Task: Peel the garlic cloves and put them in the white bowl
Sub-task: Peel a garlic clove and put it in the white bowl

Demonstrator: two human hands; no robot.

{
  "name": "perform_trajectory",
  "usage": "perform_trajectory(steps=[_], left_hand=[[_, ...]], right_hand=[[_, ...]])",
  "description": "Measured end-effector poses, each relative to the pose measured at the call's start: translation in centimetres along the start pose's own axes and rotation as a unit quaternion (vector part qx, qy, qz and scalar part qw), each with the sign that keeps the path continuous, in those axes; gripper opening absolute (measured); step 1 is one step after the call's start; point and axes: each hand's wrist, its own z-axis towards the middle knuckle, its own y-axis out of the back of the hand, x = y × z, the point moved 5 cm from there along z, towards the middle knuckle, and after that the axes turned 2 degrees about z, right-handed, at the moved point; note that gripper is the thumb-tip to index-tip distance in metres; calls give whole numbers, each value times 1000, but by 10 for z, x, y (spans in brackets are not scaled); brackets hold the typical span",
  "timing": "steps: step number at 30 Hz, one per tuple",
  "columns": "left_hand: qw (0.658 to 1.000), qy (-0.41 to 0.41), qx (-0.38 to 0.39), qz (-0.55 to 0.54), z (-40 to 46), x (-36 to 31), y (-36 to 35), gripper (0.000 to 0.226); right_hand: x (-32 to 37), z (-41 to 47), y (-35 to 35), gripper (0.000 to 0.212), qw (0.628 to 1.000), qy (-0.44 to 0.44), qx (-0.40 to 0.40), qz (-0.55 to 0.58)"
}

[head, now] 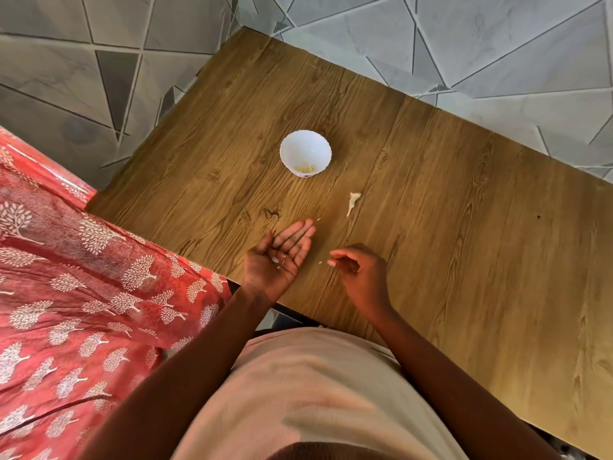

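The white bowl point(305, 153) stands upright on the wooden table point(464, 227), a little beyond both hands, and at its bottom lies a small pale yellow heap, the peeled garlic cloves point(305, 168). Between the bowl and the hands, to the right, a garlic stem point(353, 202) with a fringed end lies alone on the wood, not touching anything. The left hand point(280, 257) is turned palm up over the near part of the table, with its fingers straight and relaxed, holding nothing firmly; some small white skin bits point(278, 260) lie loose on the palm. The right hand point(361, 270) is just beside it, palm down, with the fingers curled inward and the thumb and forefinger brought together; they seem to pinch a very small pale piece at the tips, but it is too small to say what it is. One tiny crumb point(320, 262) lies on the table between the two hands. At the left of the table there is a red cloth point(83, 277) with a white tree pattern, and behind the table a grey tiled floor point(99, 61) with triangle lines. The person wears a light beige garment point(315, 386).
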Motion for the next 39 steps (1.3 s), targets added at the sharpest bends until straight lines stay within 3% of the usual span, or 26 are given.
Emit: perform_trajectory(steps=[7, 11, 17, 20, 22, 26, 31, 39], left_hand=[[1000, -8, -6, 7, -10, -2, 7, 60], [1000, -6, -14, 20, -15, -1, 8, 61], [999, -24, -28, 19, -23, 1, 11, 60], [999, -39, -37, 10, -29, 5, 9, 62], [997, -56, -45, -5, -36, 6, 10, 63], [990, -115, -59, -51, -57, 7, 21, 62], [960, -228, -101, -126, -106, 6, 62, 60], [896, -358, -144, -218, -190, -28, 127, 56]], right_hand=[[-18, 4, -24, 15, 999, -16, 39, -26], [-17, 6, -29, 12, 993, 41, 30, -105], [-6, 2, -36, 17, 947, 142, 82, -275], [-3, 4, -40, 25, 931, 123, 118, -322], [-2, 3, -41, 28, 943, 91, 151, -281], [20, -8, -50, 27, 977, 93, 175, -83], [57, -25, -84, 16, 970, 126, 197, 62], [86, -52, -179, 19, 935, 65, 340, 77]])
